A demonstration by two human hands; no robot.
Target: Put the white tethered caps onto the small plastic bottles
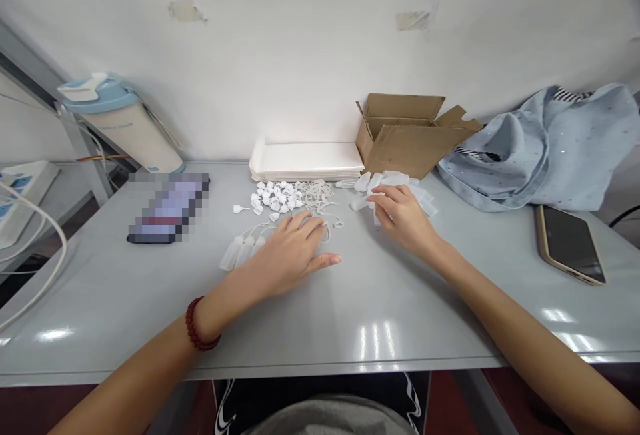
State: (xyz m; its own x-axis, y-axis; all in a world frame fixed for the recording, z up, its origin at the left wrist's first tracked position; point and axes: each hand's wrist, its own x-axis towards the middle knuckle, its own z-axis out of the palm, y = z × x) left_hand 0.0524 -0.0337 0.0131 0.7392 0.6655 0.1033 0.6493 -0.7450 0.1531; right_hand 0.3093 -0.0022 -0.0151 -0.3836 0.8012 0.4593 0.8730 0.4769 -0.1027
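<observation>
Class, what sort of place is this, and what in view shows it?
Probably a workshop or factory workstation: the grey table bears a pile of small white parts, translucent pieces and an open cardboard box.

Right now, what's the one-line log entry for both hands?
left hand: by white cords | right hand: at translucent pieces | nearby: white caps, cardboard box

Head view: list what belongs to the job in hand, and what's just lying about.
Likely the job: white caps, cords, clear sleeves, corded sleeves; possibly carton, white stack.

Apparently lying about: bottle, pixelated device, phone, blue bag.
</observation>
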